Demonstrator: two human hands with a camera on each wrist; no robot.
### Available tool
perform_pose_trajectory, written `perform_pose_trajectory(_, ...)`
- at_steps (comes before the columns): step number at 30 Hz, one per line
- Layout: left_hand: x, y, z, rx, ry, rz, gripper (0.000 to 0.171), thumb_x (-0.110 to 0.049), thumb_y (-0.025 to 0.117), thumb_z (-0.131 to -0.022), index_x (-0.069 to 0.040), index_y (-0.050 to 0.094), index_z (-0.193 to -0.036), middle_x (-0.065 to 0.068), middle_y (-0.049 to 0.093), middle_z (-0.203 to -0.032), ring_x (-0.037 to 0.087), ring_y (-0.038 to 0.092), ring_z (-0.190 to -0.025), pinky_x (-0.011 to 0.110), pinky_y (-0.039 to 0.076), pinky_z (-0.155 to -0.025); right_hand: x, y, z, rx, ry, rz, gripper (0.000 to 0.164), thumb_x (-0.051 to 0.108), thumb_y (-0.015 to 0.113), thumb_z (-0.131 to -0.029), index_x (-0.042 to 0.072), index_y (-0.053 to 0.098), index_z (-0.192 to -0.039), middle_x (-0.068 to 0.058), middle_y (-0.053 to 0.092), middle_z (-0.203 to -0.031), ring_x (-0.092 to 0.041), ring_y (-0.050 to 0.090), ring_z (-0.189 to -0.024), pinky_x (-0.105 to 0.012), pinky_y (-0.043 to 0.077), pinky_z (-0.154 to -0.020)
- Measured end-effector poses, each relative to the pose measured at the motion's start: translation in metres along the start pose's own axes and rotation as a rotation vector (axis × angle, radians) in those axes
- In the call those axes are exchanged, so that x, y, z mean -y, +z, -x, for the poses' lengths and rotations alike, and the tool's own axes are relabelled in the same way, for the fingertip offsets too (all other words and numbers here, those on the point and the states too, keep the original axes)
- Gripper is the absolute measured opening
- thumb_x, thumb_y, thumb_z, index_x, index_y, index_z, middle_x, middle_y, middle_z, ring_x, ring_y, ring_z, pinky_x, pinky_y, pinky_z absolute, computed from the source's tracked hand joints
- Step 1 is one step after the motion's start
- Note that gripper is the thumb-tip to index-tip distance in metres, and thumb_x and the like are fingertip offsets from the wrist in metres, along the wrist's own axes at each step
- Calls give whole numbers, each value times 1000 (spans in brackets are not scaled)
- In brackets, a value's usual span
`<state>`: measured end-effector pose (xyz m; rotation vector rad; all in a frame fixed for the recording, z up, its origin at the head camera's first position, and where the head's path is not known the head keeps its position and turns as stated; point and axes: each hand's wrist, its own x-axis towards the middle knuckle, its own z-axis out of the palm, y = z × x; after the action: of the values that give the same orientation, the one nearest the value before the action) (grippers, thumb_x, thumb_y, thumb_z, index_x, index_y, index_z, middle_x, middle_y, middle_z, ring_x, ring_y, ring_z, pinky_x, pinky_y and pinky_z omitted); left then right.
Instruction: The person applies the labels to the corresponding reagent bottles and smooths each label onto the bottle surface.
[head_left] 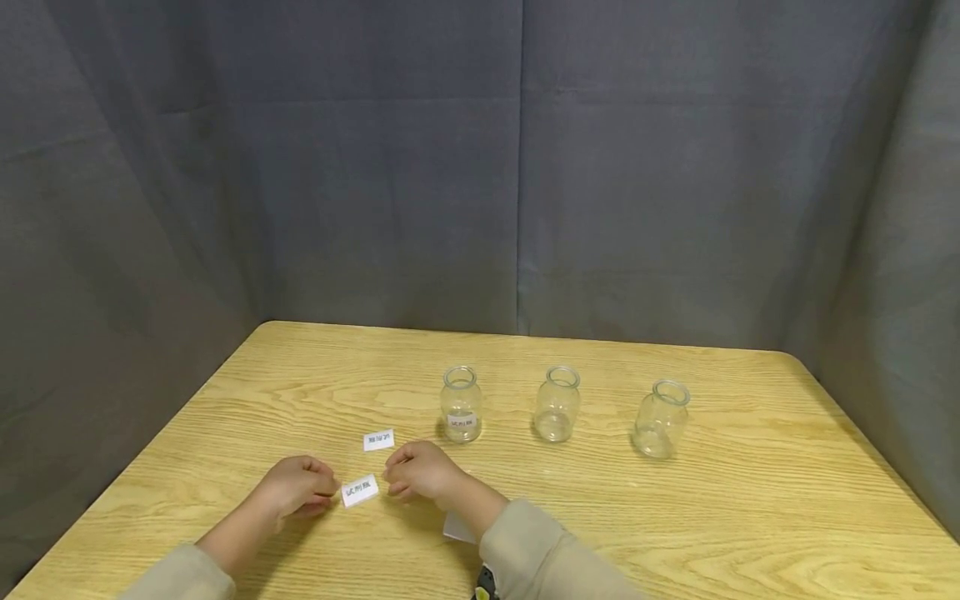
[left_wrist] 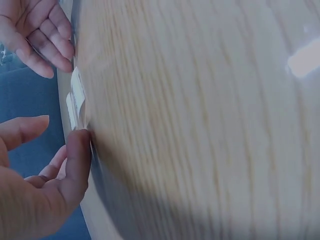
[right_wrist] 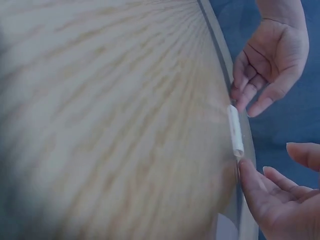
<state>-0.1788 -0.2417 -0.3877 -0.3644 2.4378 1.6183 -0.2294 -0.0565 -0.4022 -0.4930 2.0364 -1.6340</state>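
Dark grey curtain (head_left: 390, 183) rises behind and down both sides, and in front of it spreads the wood-grain worktop (head_left: 712, 533), its two far corners rounded. In from the near side come the left sleeve (head_left: 180, 575) and the right sleeve (head_left: 547, 550), both beige, and the action sits towards the worktop's left edge! The left hand (head_left: 300, 486) has its thumb well clear of its loosely bent fingers; facing it, the right hand (head_left: 426, 472) holds thumb and fingers apart too, relaxed. Up towards the far edge, glass in a row: left jar (head_left: 461, 394), middle jar (head_left: 557, 408), and right jar (head_left: 661, 421), the last closest to the right edge. A white piece (head_left: 456, 528) peeks from beneath the right arm (head_left: 478, 506), mostly hidden. And here's the card (head_left: 360, 490), white with dark characters, between the two hands and nearer the left edge than the right; fingertips sit close at either end, contact too tight to call. Just beyond, towards the far edge, a second card (head_left: 378, 440) lies flat, characters upside down. Smallest of all, a printed label (head_left: 462, 421), low on the left jar.
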Motion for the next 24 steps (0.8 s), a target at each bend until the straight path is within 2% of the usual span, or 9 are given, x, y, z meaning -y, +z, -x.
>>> perform_pose_trajectory(6, 0, 4, -2, 26, 22, 5, 27, 2, 54, -78, 17, 43, -98, 16, 55, -80, 21, 55, -68, 31, 49, -66, -1, 7, -3, 4, 8, 6, 18, 3, 56, -80, -7, 53, -94, -8, 56, -81, -20, 59, -70, -27, 50, -62)
perform_pose_trajectory(10, 3, 5, -4, 1, 14, 15, 25, 3, 54, -77, 16, 45, -97, 15, 54, -79, 21, 54, -68, 31, 49, -65, 0, 12, -4, 1, 12, -17, 17, 1, 57, -79, -7, 53, -93, -9, 56, -78, -20, 59, -69, -27, 50, -62)
perform_pose_trajectory(19, 5, 11, -6, -46, 29, 5, 27, 3, 56, -77, 18, 45, -96, 16, 56, -78, 20, 56, -66, 30, 50, -64, -3, 22, -6, -140, 9, -48, 15, -6, 58, -73, -7, 54, -88, -7, 55, -69, -16, 56, -59, -25, 49, -56)
perform_pose_trajectory(24, 6, 15, -8, -57, 36, 4, 29, 1, 57, -77, 18, 46, -98, 16, 55, -81, 21, 55, -69, 31, 49, -66, -4, 24, -7, -184, 16, -45, 17, -8, 58, -71, -5, 52, -87, -4, 52, -63, -12, 50, -54, -24, 47, -50)
